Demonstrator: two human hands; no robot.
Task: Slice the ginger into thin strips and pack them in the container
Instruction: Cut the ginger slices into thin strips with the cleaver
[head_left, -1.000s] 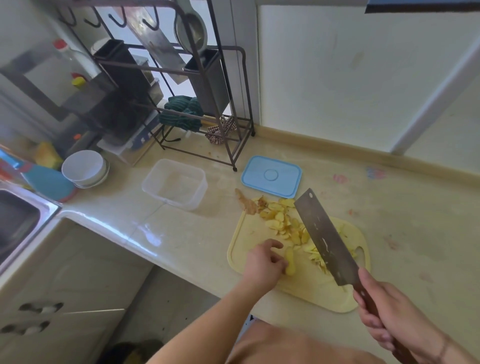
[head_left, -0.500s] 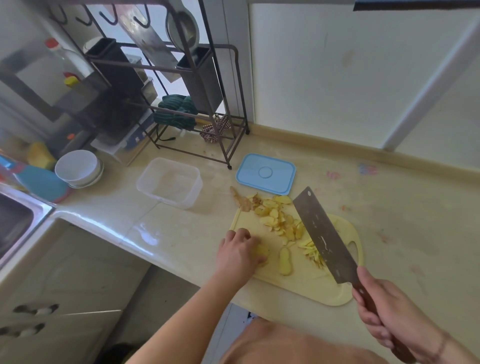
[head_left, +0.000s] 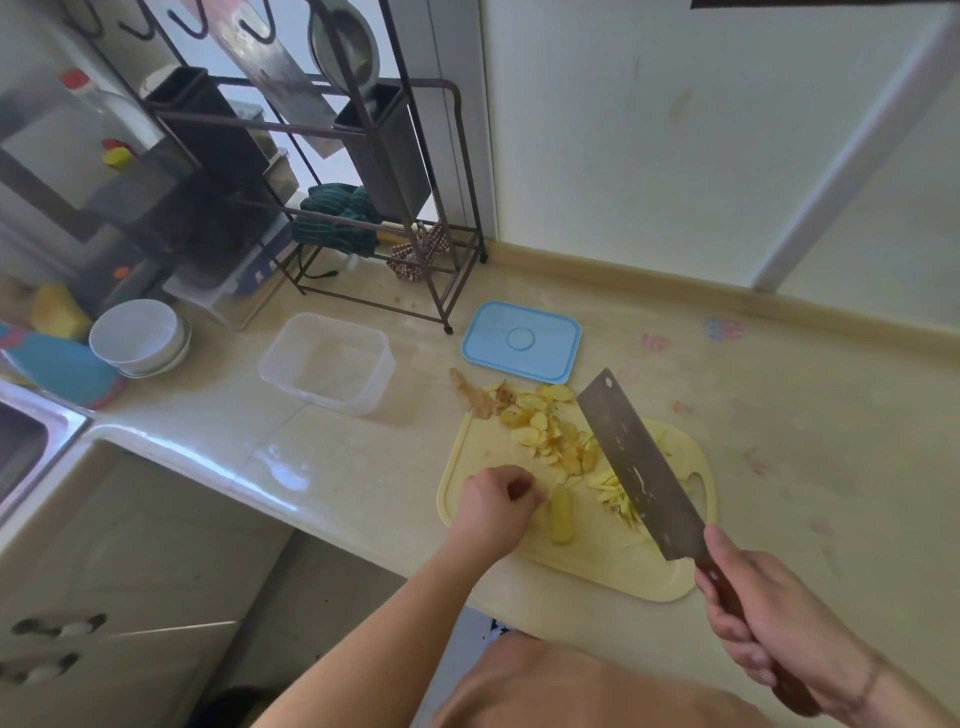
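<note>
A yellow cutting board lies at the counter's front edge. Peeled ginger slices are heaped on its far part, with thin ginger strips beside the blade. One long ginger slice lies flat near the middle. My left hand is curled just left of that slice, fingertips at its far end; whether it pinches anything is hidden. My right hand grips the cleaver by its wooden handle, blade raised over the strips. The clear container stands open, and I see nothing in it, left of the board.
The container's blue lid lies behind the board. A ginger peel scrap sits at the board's far left corner. A metal rack stands at the back, white bowls and a sink to the left.
My left hand let go of the long slice, drew left to the board's edge, then came back beside it. The cleaver has stayed raised over the strips.
</note>
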